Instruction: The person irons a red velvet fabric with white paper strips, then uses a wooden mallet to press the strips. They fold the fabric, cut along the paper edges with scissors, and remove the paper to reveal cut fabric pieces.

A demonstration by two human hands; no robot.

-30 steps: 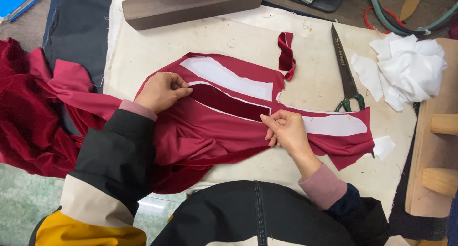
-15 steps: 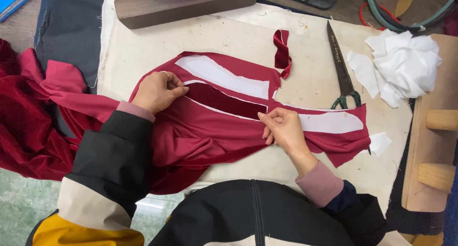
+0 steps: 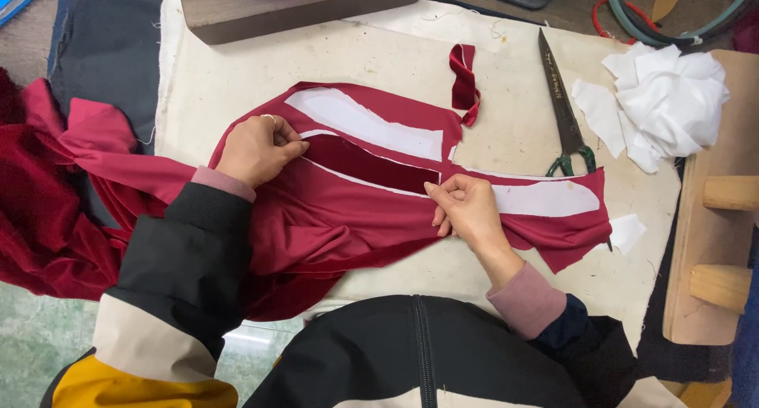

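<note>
A dark red velvet garment piece [image 3: 348, 210] lies spread on a cream padded board [image 3: 379, 68]. White interfacing strips [image 3: 371, 127] are fused along its upper edges. My left hand [image 3: 257, 149] pinches the folded fabric edge at the left end of a darker red opening. My right hand [image 3: 466, 210] presses and pinches the same seam edge near the middle, fingers curled on the cloth. More red fabric [image 3: 55, 194] trails off the board to the left.
Long scissors [image 3: 563, 107] lie at the upper right beside crumpled white fabric scraps [image 3: 660, 103]. A red fabric strip [image 3: 464, 80] sits above the garment. A dark wooden block [image 3: 300, 5] lies along the far edge. A wooden frame [image 3: 715, 218] stands at the right.
Both hands stay on the seam edge; my right hand has shifted slightly left along it. The view has drifted a little.
</note>
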